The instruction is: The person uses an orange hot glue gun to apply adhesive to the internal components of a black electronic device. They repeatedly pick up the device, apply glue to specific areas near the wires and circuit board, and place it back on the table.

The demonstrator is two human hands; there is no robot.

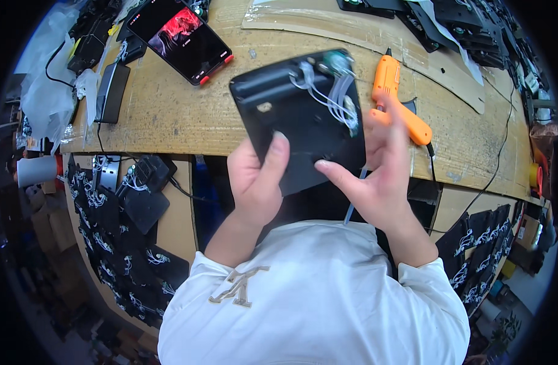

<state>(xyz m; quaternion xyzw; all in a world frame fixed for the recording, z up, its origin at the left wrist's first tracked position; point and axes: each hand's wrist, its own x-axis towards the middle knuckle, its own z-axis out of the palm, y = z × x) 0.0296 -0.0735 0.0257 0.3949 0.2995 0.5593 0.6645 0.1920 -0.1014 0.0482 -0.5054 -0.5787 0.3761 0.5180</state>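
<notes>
A black plastic housing point(303, 121) is held tilted above the near edge of the table. White wires point(330, 97) and a small green circuit board point(337, 62) sit at its upper right corner. My left hand point(257, 179) grips the housing's lower left side, thumb on its face. At the lower right, the thumb of my right hand point(382, 176) lies against or just over the housing. The other fingers are stretched out, apart and slightly blurred. A thin pale blue rod point(353, 204) shows beside my right wrist; whether the hand touches it I cannot tell.
An orange glue gun point(388, 85) lies on the table right of the housing, its cord hanging over the edge. A phone point(181, 39) lies at the upper left, near a black box point(113, 92). Several wired black housings point(126, 261) fill boards on both sides.
</notes>
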